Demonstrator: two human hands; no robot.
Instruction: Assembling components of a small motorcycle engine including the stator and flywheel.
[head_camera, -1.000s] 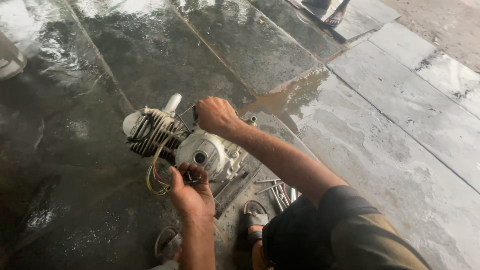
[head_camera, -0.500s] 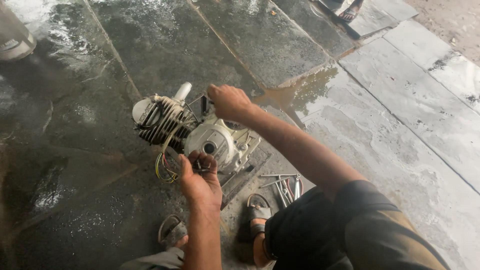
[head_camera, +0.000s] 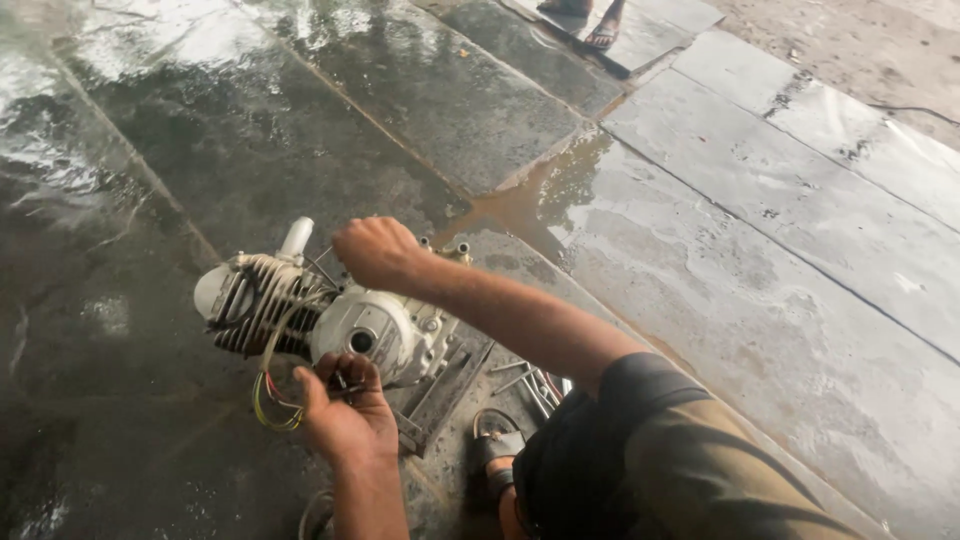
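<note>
**Small engine on wet stone, one hand on each side**

A small motorcycle engine (head_camera: 330, 320) lies on its side on the wet stone floor (head_camera: 700, 250), its finned cylinder (head_camera: 255, 305) pointing to the picture's left and its round pale side cover (head_camera: 365, 335) facing up. A white stub (head_camera: 296, 237) sticks out at the far end of the cylinder.

The right hand (head_camera: 375, 252) rests on the far upper side of the engine, fingers curled into a closed fist over its top edge; what exactly it clasps cannot be told. The left hand (head_camera: 345, 415) sits at the near side, just below the round cover, its fingers closed around a small dark part or tool at the cover's rim, too small to identify. A bundle of yellow and red wires (head_camera: 272, 400) loops out of the engine just left of this hand.

Under the engine's right end lies a dark flat frame or tray (head_camera: 450, 375). Beside it, a few metal tools (head_camera: 530, 380) lie on the floor near the person's sandalled foot (head_camera: 495, 450). A brown puddle (head_camera: 530, 200) spreads beyond the engine. At the top edge another person's sandalled feet (head_camera: 590, 25) stand well apart from the work.
</note>
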